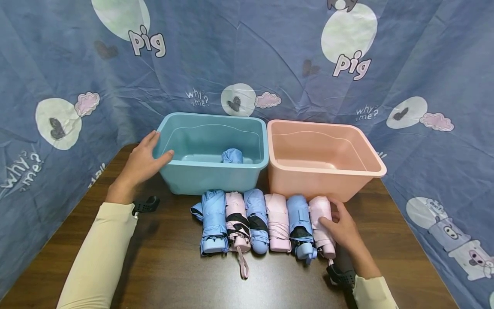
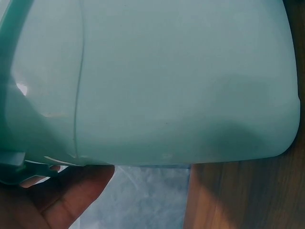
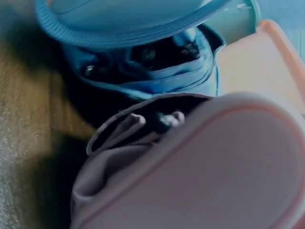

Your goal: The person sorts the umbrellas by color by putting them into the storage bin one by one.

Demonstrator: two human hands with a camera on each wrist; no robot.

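At the front left corner of the teal bin [image 1: 208,178], my left hand [image 1: 140,165] rests on the rim with its fingers fairly straight and thumb spread over the edge. My right hand [image 1: 345,227] grips the pink folding umbrella [image 1: 321,210] at the right end of a row, thumb on top and fingers along its right side. That umbrella's base [image 3: 214,176] looms close in the right wrist view, with a blue umbrella [image 3: 143,71] beside it. Leftwards in the row lie blue [image 1: 299,214], pink [image 1: 276,223], blue [image 1: 256,206], pink [image 1: 236,206] and blue umbrellas [image 1: 214,210].
A rolled blue umbrella [image 1: 232,156] lies inside the teal bin. Right beside that bin stands a peach bin [image 1: 316,182], behind the row. Everything stands on a brown wooden table [image 1: 185,279], backed by a blue printed cloth [image 1: 216,56].
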